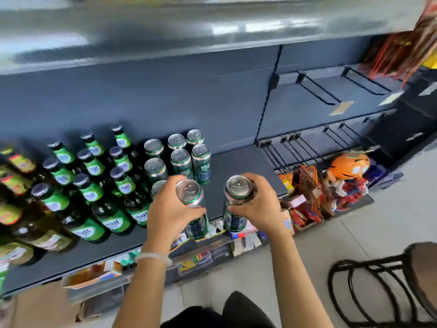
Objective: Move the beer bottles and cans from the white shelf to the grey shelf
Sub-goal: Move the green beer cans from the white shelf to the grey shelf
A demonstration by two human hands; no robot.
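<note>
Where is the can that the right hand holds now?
Head view: the can is in the right hand, over the grey shelf's front edge, right of the left hand's can.

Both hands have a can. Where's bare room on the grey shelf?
Bare patch: grey shelf right of the standing cans, up to the wire hooks, beside the right hand and its can. Crowded: green bottles fill the shelf beyond the left hand and its can.

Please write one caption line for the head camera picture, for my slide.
Left hand and right hand each grip a green beer can above the grey shelf.
</note>
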